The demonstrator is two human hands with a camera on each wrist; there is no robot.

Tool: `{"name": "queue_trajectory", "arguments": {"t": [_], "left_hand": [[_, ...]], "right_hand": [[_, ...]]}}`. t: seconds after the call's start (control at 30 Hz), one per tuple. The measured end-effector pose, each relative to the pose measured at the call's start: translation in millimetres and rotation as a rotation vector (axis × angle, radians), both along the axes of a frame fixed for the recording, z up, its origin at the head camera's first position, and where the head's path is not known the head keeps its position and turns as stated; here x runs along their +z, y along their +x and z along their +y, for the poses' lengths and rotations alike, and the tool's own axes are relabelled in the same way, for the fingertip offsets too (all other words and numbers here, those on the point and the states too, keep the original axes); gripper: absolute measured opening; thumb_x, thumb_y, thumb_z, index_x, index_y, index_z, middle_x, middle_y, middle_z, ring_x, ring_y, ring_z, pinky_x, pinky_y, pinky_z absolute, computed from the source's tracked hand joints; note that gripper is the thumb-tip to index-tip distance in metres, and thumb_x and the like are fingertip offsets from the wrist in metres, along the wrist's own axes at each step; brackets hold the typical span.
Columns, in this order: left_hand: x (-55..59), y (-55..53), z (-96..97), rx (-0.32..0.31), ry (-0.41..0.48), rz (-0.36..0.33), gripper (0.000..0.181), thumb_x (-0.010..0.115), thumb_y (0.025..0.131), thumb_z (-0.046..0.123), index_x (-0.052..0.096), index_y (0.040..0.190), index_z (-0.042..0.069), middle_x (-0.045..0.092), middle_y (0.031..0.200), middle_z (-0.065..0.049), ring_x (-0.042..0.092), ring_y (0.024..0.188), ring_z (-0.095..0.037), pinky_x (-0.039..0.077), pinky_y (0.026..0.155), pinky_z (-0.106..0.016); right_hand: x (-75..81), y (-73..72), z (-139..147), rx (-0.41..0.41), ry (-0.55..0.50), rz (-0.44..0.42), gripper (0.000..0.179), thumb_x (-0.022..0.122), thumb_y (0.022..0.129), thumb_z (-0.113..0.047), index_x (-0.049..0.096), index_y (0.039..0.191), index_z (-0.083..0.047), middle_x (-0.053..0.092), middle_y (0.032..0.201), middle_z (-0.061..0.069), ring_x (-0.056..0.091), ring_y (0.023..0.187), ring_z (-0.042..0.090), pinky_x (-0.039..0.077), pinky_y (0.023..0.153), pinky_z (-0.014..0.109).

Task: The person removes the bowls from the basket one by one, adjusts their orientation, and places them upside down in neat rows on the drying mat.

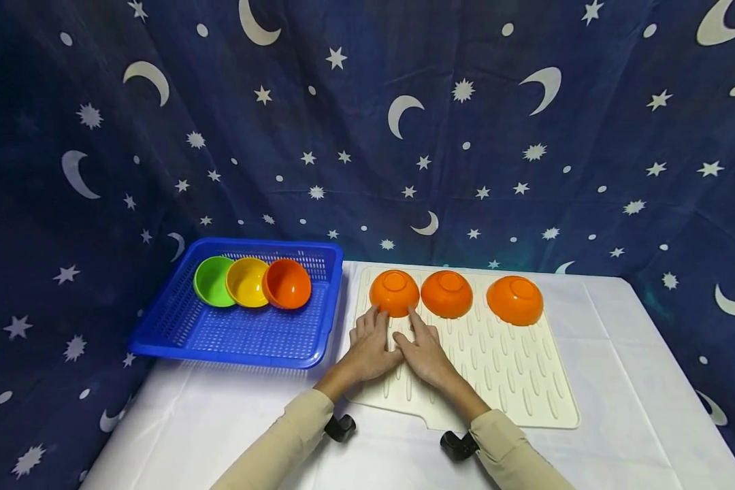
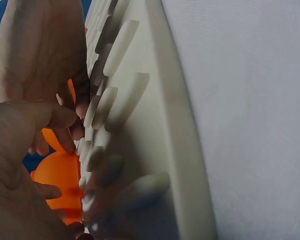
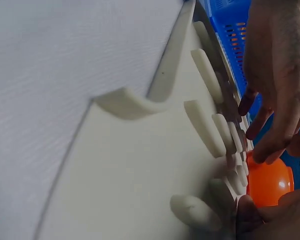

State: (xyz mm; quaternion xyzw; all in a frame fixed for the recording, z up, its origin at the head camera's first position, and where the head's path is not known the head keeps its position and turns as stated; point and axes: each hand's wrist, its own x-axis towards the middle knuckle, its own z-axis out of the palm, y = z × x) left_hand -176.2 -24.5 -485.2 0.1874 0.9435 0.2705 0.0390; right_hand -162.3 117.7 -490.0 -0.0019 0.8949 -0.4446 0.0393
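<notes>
Three orange bowls lie upside down in a row on a cream drying mat point(image 1: 478, 354): the left bowl point(image 1: 395, 291), the middle bowl point(image 1: 447, 295) and the right bowl point(image 1: 514, 300), set a little apart. My left hand point(image 1: 367, 350) is at the near-left side of the left bowl, its fingers loosely extended. At the near-right side of that bowl is my right hand point(image 1: 427, 355), index finger stretched toward the rim. Neither hand grips anything. Whether the fingertips touch the bowl I cannot tell. Both wrist views show the orange bowl point(image 2: 60, 175) partly hidden behind fingers.
On the left a blue plastic basket point(image 1: 233, 363) holds a green bowl point(image 1: 208, 282), a yellow bowl point(image 1: 245, 282) and an orange bowl point(image 1: 288, 286), overlapping and open side up. White cloth point(image 1: 625, 381) covers the table. A dark blue curtain point(image 1: 367, 122) with moons and stars hangs behind.
</notes>
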Motion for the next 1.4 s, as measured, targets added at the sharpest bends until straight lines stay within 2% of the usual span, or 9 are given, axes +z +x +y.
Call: {"name": "queue_trajectory", "arguments": {"t": [0.17,0.37,0.47,0.53,0.67,0.83,1.03,1.17,1.4], "left_hand": [[1.3,0.6,1.2,-0.021,-0.003,-0.029,0.079,0.059,0.073,0.034,0.027,0.138,0.001,0.006,0.146,-0.019,0.012,0.128,-0.033,0.02,0.093,-0.051],[1.9,-0.2,0.7,-0.035,-0.017,-0.062,0.07,0.058,0.073,0.029,0.035,0.135,0.006,0.002,0.147,-0.018,0.009,0.129,-0.033,0.02,0.093,-0.049],[2.9,0.7,-1.1,-0.035,-0.004,-0.062,0.065,0.058,0.075,0.032,0.039,0.132,0.008,0.004,0.146,-0.019,0.009,0.129,-0.032,0.02,0.093,-0.049],[4.3,2.7,-2.5,-0.026,0.007,-0.049,0.063,0.059,0.077,0.036,0.041,0.13,0.007,0.007,0.145,-0.02,0.011,0.129,-0.033,0.02,0.094,-0.05],[7.6,10.2,-4.9,-0.002,0.012,-0.011,0.063,0.06,0.078,0.04,0.044,0.129,0.006,0.017,0.143,-0.021,0.016,0.128,-0.034,0.02,0.097,-0.052],[12.2,24.0,-6.8,-0.032,-0.019,0.081,0.06,0.06,0.078,0.04,0.045,0.126,0.007,0.024,0.139,-0.02,0.02,0.127,-0.033,0.024,0.097,-0.051],[17.6,41.3,-6.0,-0.086,-0.04,0.185,0.056,0.059,0.08,0.041,0.046,0.123,0.009,0.029,0.136,-0.02,0.025,0.126,-0.031,0.029,0.095,-0.049],[18.7,51.5,-9.7,-0.104,-0.044,0.222,0.055,0.059,0.081,0.042,0.047,0.124,0.01,0.029,0.137,-0.017,0.026,0.125,-0.03,0.029,0.095,-0.049],[18.8,73.3,-23.8,-0.17,-0.073,0.294,0.056,0.059,0.08,0.04,0.046,0.124,0.008,0.033,0.135,-0.015,0.028,0.124,-0.032,0.028,0.096,-0.049]], "right_hand": [[-0.3,-3.2,-3,0.032,0.064,0.04,0.071,0.049,0.089,-0.043,0.018,0.145,-0.013,0.029,0.143,0.006,0.032,0.107,0.021,0.035,0.089,0.045],[-2.7,-4.8,-4,0.065,0.122,0.051,0.073,0.047,0.089,-0.046,0.019,0.144,-0.009,0.023,0.146,0.007,0.03,0.109,0.024,0.036,0.089,0.046],[-1.8,-5.1,-3,0.066,0.111,0.031,0.073,0.049,0.089,-0.046,0.018,0.145,-0.011,0.026,0.145,0.007,0.03,0.11,0.023,0.037,0.088,0.047],[-1.5,-5.2,-1,0.067,0.093,0.02,0.073,0.05,0.088,-0.046,0.018,0.145,-0.013,0.033,0.14,0.009,0.031,0.111,0.021,0.037,0.086,0.048],[-2.5,-1.6,7,0.111,0.03,0.025,0.065,0.054,0.088,-0.04,0.029,0.142,-0.014,0.042,0.129,0.008,0.033,0.114,0.019,0.035,0.089,0.048],[-2.4,13.6,19,0.198,-0.048,0.055,0.046,0.056,0.089,-0.032,0.046,0.131,-0.017,0.045,0.128,0.0,0.036,0.118,0.015,0.03,0.096,0.043],[5.4,38.7,30,0.261,-0.083,0.08,0.041,0.055,0.09,-0.032,0.046,0.13,-0.025,0.045,0.128,-0.007,0.039,0.12,0.014,0.029,0.098,0.043],[7.3,54.3,39,0.287,-0.021,0.085,0.041,0.055,0.09,-0.032,0.047,0.13,-0.024,0.045,0.127,-0.011,0.036,0.121,0.01,0.028,0.099,0.043],[3.2,87.5,65,0.316,0.192,0.143,0.033,0.057,0.089,-0.032,0.054,0.121,-0.024,0.043,0.123,-0.02,0.035,0.117,0.0,0.034,0.096,0.038]]}}
